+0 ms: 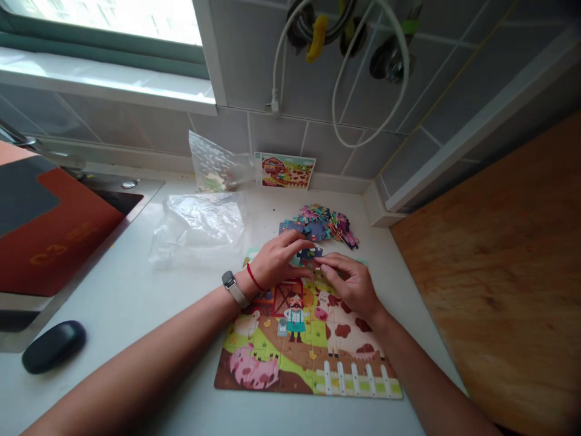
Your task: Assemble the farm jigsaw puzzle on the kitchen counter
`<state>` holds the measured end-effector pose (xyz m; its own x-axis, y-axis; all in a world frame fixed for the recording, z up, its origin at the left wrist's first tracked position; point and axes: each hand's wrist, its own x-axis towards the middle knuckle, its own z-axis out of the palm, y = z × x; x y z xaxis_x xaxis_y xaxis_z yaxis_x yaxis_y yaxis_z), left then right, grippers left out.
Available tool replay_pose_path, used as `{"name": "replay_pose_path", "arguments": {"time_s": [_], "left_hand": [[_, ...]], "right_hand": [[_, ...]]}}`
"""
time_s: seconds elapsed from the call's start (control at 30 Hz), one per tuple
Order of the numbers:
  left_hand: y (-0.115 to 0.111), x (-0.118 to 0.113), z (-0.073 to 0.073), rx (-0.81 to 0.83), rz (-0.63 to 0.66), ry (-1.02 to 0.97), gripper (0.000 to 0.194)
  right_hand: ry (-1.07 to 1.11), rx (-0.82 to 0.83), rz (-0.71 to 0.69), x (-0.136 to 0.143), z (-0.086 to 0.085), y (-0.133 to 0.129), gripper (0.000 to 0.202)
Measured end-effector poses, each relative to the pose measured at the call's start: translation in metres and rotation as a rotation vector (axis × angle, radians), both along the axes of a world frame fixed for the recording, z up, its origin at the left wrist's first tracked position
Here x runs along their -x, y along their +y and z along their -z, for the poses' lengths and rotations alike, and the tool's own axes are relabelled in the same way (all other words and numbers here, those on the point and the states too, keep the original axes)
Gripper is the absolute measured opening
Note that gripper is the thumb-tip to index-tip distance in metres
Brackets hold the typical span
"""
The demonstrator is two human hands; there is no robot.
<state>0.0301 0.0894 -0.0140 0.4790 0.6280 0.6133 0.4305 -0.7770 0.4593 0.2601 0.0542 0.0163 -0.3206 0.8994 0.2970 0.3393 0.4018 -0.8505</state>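
A dark blue puzzle piece (311,254) is between my two hands, above the top edge of the farm jigsaw puzzle (272,380). My left hand (278,259) curves around the piece from the left, index finger along its far side and thumb nearer me. From the right, the fingertips of my right hand (353,283) pinch its edge. The puzzle lies flat with a farmer, a spotted cow, a pig and a white fence joined together. My hands cover part of its upper area. Just beyond them is a heap of loose puzzle pieces (320,223).
A picture card (288,171) leans on the tiled wall beside a clear bag with pieces (213,172). A crumpled plastic bag (200,221) lies to the left. Further left are a dark oval case (54,346) and an orange-and-grey box (59,224). A wooden panel (503,272) stands right.
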Motion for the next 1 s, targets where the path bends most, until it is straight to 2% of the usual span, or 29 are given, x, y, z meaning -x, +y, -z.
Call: {"name": "replay_pose_path", "arguments": {"time_s": [0.07,0.13,0.2,0.27,0.33,0.43,0.53,0.6,0.7,0.83,0.9,1.0], "left_hand": [[-0.001,0.001,-0.003,0.023,0.023,-0.032,0.067],[-0.003,0.003,-0.007,0.076,0.004,-0.115,0.068],[-0.004,0.005,-0.009,0.129,-0.066,-0.21,0.064],[-0.005,0.006,-0.01,0.152,-0.143,-0.268,0.059],[-0.003,0.005,-0.009,0.153,-0.218,-0.268,0.047],[0.002,0.002,-0.002,0.155,-0.351,-0.16,0.03],[0.009,0.0,0.007,0.196,-0.435,-0.001,0.052],[0.011,0.0,0.011,0.242,-0.447,0.083,0.064],[0.012,0.001,0.014,0.272,-0.434,0.118,0.059],[0.011,0.003,0.01,0.189,-0.395,-0.012,0.05],[0.009,0.003,0.007,0.138,-0.382,-0.064,0.048],[0.007,0.003,0.001,0.074,-0.343,-0.086,0.046]], "right_hand": [[0.002,0.02,0.046,-0.007,-0.004,0.002,0.023],[-0.01,0.08,0.033,-0.017,-0.007,0.002,0.032],[-0.062,0.153,-0.015,-0.026,-0.01,0.002,0.04],[-0.129,0.156,-0.032,-0.035,-0.013,0.0,0.042],[-0.169,0.092,0.031,-0.043,-0.014,-0.003,0.044],[-0.175,0.026,0.221,-0.048,-0.013,-0.004,0.049],[-0.19,0.018,0.32,-0.048,-0.008,-0.001,0.047],[-0.223,0.039,0.245,-0.046,-0.005,0.002,0.039],[-0.317,0.071,0.009,-0.044,-0.005,0.004,0.024],[-0.415,0.069,-0.213,-0.047,-0.008,0.006,0.04],[-0.43,0.068,-0.251,-0.048,-0.008,0.007,0.046],[-0.43,0.06,-0.215,-0.046,-0.004,0.006,0.043]]}}
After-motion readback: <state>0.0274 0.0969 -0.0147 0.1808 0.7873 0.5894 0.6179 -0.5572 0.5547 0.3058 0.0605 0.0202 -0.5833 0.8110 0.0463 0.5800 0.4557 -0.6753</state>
